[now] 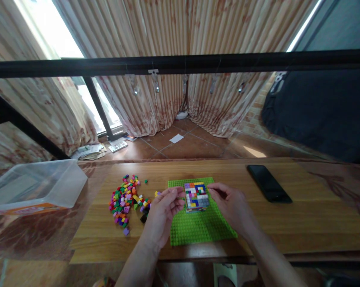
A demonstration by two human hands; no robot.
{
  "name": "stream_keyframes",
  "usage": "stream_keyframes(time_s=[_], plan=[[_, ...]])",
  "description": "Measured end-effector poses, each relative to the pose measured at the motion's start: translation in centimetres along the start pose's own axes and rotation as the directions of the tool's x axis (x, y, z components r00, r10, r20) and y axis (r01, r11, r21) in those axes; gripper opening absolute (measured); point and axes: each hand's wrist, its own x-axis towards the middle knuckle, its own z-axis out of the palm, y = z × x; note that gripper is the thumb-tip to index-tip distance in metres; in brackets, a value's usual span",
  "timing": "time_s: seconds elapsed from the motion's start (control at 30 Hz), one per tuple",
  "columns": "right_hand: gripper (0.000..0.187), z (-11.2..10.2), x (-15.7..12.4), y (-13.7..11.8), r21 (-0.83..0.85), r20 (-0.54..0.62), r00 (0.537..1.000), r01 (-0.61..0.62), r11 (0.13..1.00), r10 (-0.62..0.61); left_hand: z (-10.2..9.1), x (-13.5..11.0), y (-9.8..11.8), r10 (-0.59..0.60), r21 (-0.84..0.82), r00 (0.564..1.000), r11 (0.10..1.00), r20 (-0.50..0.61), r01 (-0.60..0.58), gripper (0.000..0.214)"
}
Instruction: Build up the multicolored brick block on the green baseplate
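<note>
On the wooden table [302, 223], the left hand [165, 209] and right hand [235, 205] flank a brick block [197, 196] seen against a green baseplate [194, 230], loose bricks [126, 200] toward the left edge, a phone [269, 184] near the far edge.

Daylight from window [59, 36] at upper left, glass blown out white; curtains [156, 36] backlit, glowing. Sun patch bright on tiled floor [198, 139] beyond far edge of wooden tabletop [287, 223]; soft glare along near edge. Soft shadow on green baseplate [194, 231]. Dark fabric [320, 107] at right dim. Wide-angle stretch toward view's edges; fine brick [126, 231] detail soft.
</note>
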Motion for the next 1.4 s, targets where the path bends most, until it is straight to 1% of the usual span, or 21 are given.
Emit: stream_keyframes(time_s=[0.13, 0.27, 0.53, 0.77, 0.97, 1.2, 1.3, 1.4], plan=[[0.025, 0.2, -0.1, -0.3, -0.054, 0.022, 0.999, 0.037, 0.998, -0.035, -0.1, 0.2, -0.3, -0.008, 0.027, 1.000, 1.000, -0.005, 0.008, 0.033], [0.025, 0.4, 0.0, -0.3, -0.047, 0.037, 0.999, 0.019, 0.999, -0.018, -0.2, 0.2, -0.4, -0.011, 0.037, 1.000, 0.999, 0.000, 0.011, 0.033], [0.024, 0.7, 0.3, -0.2, 0.004, 0.004, 1.000, 0.011, 1.000, -0.011, -0.4, 0.1, -0.4, -0.008, 0.061, 1.000, 0.998, -0.005, 0.009, 0.032], [0.032, 0.5, 0.3, 0.0, -0.039, 0.030, 0.999, -0.016, 0.999, 0.017, -0.3, 0.0, -0.2, -0.012, 0.049, 1.000, 0.999, -0.021, 0.013, 0.030], [0.030, 0.7, 0.3, 0.5, -0.034, 0.020, 1.000, -0.022, 0.999, 0.023, -0.2, -0.1, -0.2, -0.013, 0.056, 1.000, 0.998, -0.020, 0.014, 0.027], [0.025, 0.9, 0.4, 0.8, 0.069, -0.010, 0.999, -0.039, 0.997, 0.040, -0.3, -0.1, -0.3, -0.014, 0.055, 1.000, 0.998, -0.014, 0.015, 0.027], [0.023, 1.1, 0.6, 1.1, 0.147, -0.020, 0.996, -0.078, 0.986, 0.082, -0.4, -0.1, -0.3, -0.012, 0.054, 1.000, 0.998, -0.014, 0.012, 0.028], [0.024, 1.2, 0.9, 1.4, 0.233, -0.008, 0.989, -0.145, 0.962, 0.151, -0.4, 0.0, -0.4, -0.016, 0.060, 1.000, 0.998, -0.018, 0.017, 0.028]])
